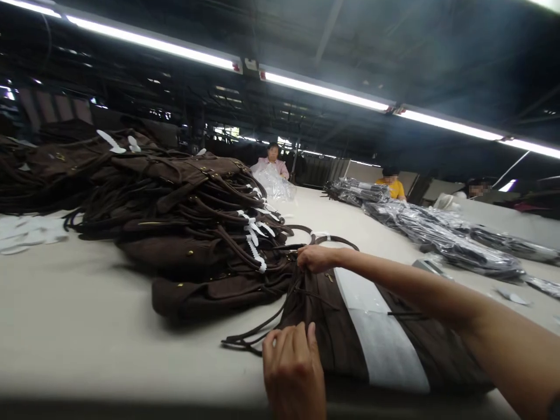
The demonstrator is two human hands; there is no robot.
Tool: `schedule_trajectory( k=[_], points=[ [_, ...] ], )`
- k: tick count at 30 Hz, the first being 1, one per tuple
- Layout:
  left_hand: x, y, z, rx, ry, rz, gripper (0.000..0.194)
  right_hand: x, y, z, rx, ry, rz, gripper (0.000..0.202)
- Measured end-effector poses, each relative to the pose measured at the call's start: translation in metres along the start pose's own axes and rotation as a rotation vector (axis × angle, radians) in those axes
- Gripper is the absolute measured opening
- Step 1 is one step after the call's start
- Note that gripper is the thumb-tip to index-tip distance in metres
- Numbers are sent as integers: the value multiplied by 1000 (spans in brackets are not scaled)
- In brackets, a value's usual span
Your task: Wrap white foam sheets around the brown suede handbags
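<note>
A dark brown fabric bag [332,344] lies flat at the table's near edge, with a white paper band [378,329] across it. My right hand [318,258] is closed on the far corner of the bag's top, beside its handles. At the near end of that same top edge, my left hand [294,370] is closed with fingers curled over the fabric. Thin dark cords [245,341] trail left from between the hands onto the table. Part of the bag is hidden under my right forearm.
A tall heap of brown bags [188,227] with white tags stands at left. Plastic-wrapped bags [415,224] line the table's [109,338] right side. White paper pieces [32,230] lie far left. Co-workers are at the far side, one person [273,166] holding clear plastic.
</note>
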State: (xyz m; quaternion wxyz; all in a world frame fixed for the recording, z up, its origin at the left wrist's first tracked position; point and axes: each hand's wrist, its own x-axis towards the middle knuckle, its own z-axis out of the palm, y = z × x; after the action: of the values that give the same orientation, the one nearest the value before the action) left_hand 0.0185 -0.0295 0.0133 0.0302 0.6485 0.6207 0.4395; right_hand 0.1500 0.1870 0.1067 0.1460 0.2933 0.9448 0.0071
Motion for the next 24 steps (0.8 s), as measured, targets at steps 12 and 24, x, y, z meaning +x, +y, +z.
schedule_trajectory(
  k=[12,24],
  points=[
    [12,-21,-13,-232,-179,-533,17,41,-26,65,-33,193,162,22],
    [-5,-31,18,62,145,42,29,35,-38,98,167,702,381,48]
  ],
)
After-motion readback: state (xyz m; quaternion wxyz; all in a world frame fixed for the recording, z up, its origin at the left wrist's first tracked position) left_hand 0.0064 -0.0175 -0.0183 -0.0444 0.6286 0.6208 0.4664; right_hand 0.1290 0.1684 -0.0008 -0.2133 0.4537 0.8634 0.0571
